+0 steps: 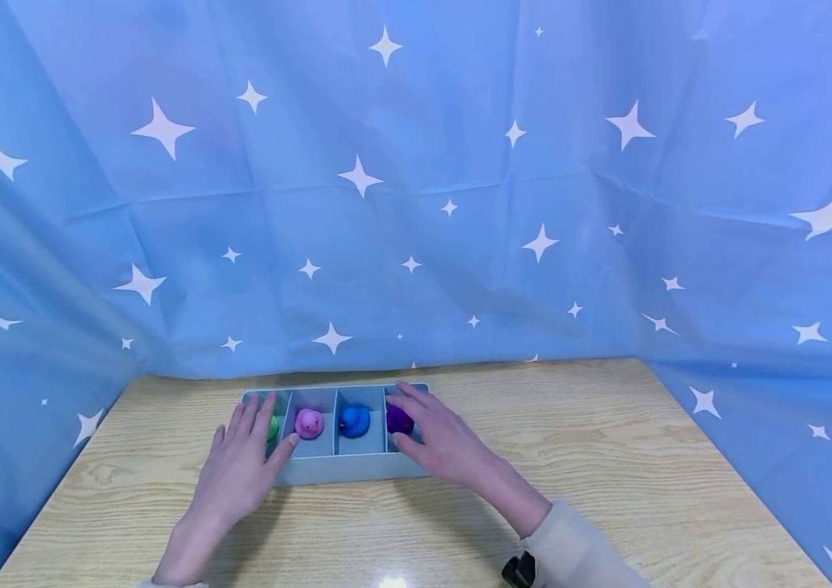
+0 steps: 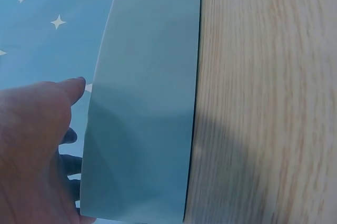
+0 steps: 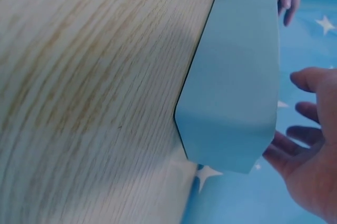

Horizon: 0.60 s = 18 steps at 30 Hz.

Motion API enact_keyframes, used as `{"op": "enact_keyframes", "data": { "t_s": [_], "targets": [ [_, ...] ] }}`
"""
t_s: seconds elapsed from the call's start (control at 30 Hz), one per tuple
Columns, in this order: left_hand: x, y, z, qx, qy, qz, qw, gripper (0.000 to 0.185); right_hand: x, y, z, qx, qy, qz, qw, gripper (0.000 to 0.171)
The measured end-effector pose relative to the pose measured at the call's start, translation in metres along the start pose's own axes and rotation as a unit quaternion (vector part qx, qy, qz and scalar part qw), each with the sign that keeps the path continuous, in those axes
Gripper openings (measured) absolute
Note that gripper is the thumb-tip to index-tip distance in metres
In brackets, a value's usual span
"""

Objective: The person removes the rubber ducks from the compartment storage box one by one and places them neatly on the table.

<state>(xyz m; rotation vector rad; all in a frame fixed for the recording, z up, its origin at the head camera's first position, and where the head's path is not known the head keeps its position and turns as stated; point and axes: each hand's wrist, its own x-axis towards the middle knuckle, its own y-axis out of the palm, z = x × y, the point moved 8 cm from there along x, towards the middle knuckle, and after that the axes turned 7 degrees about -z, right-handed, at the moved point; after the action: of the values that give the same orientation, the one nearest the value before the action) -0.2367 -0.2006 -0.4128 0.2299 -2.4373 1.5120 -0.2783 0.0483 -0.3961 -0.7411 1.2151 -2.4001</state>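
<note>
A pale blue-grey box (image 1: pixel 349 469) with a row of compartments lies on the table, its long front wall (image 2: pixel 145 87) filling the left wrist view. From left to right it holds a green toy (image 1: pixel 273 428), largely covered by fingers, a pink rubber duck (image 1: pixel 309 423), a blue rubber duck (image 1: pixel 354 421) and a purple toy (image 1: pixel 399 420), partly covered. My left hand (image 1: pixel 239 465) spreads over the box's left end, thumb near the pink duck. Over the right end reaches my right hand (image 1: pixel 445 437), fingers loosely extended above the purple toy. Neither hand grips anything.
The box sits near the back of a light wood-grain table (image 1: pixel 607 457). Behind and at both sides hangs a blue curtain (image 1: pixel 445 122) with white stars. A dark object (image 1: pixel 518 569) sits at the right sleeve (image 1: pixel 577 547).
</note>
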Motion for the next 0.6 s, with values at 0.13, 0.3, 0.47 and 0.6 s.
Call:
{"op": "enact_keyframes", "data": {
  "t_s": [0.13,0.3,0.47,0.6],
  "targets": [
    [-0.002,0.001,0.003,0.002,-0.007,0.0,1.0,0.074,0.0,0.002,0.001,0.005,-0.007,0.003,1.0,0.052],
    [-0.003,0.001,0.005,0.001,-0.01,-0.003,0.9999,0.075,0.0,0.003,0.002,0.002,-0.011,0.007,1.0,0.052],
    [-0.003,0.0,0.009,0.001,-0.017,-0.003,0.9999,0.075,-0.001,0.003,0.002,-0.004,-0.014,0.01,1.0,0.052],
    [-0.005,-0.001,0.013,0.0,-0.021,-0.005,0.9998,0.076,0.001,0.004,-0.001,0.012,-0.005,0.014,1.0,0.052]
  ]
}}
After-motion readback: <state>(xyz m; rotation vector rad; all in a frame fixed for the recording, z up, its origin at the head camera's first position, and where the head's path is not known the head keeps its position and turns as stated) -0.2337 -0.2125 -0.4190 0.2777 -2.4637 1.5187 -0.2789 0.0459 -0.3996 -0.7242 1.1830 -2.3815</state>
